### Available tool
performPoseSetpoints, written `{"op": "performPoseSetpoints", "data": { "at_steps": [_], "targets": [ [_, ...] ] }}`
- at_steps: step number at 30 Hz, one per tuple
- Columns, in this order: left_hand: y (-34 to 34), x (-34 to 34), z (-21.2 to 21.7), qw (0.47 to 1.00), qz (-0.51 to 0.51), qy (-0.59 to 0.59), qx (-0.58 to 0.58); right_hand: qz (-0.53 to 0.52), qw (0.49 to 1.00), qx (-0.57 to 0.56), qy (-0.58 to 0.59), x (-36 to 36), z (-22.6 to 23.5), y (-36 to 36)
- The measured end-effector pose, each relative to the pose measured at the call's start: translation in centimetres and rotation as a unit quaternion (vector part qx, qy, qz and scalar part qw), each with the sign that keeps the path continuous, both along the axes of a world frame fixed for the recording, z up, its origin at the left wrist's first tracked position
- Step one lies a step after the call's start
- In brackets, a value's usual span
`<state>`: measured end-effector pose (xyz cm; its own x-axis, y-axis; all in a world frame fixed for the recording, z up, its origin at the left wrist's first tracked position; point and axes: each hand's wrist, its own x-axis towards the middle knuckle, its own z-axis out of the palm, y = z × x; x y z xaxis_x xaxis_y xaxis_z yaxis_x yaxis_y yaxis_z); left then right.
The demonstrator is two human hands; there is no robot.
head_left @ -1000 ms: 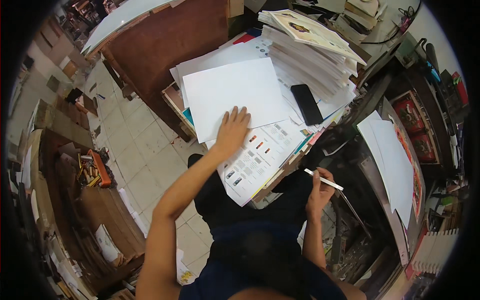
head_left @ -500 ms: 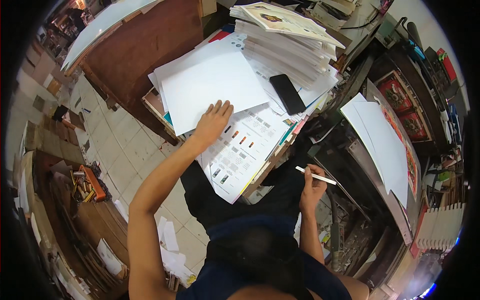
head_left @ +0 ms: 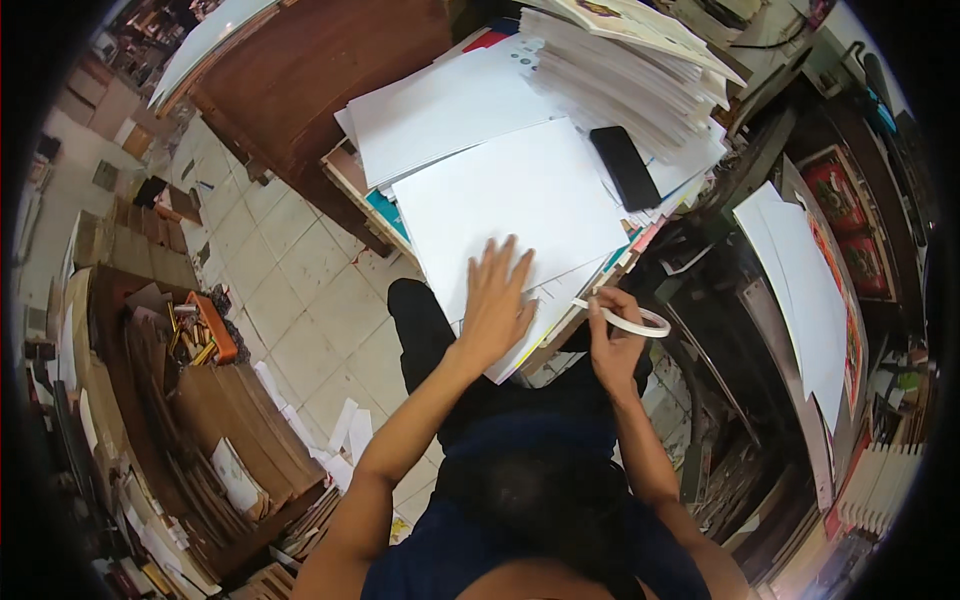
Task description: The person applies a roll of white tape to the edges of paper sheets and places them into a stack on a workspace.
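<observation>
My left hand (head_left: 490, 310) lies flat with fingers spread on the lower edge of a large white sheet (head_left: 515, 205). That sheet covers most of a printed page (head_left: 545, 305), whose edge shows near my hand. Behind it, more white sheets (head_left: 450, 115) lie on the pile. My right hand (head_left: 618, 350) pinches a thin white ring, which looks like a narrow roll of tape (head_left: 655, 325), beside the pile's right corner. One side of the ring is hidden by my fingers. A black phone (head_left: 626, 168) rests to the right of the white sheet.
A tall stack of folded papers (head_left: 625, 85) stands at the back. On the right, loose white sheets (head_left: 795, 280) lie on a dark machine. An orange tray of small items (head_left: 208, 330) sits on brown boards at left. A brown wooden panel (head_left: 320, 80) borders the pile.
One white sheet has slid nearer to me, covering the printed page, with my left hand on it. My right hand has come closer to the pile, and the tape roll has turned from edge-on.
</observation>
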<state>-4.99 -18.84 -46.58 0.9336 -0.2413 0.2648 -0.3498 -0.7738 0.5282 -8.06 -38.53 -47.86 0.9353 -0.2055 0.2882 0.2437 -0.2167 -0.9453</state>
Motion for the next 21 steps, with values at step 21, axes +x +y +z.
{"op": "performPoseSetpoints", "data": {
  "at_steps": [21],
  "targets": [
    [5.4,-6.5,-8.0,0.965,0.178,-0.116,-0.152,0.201,0.963,-0.18,0.007,3.0,-0.8,10.9]
  ]
}}
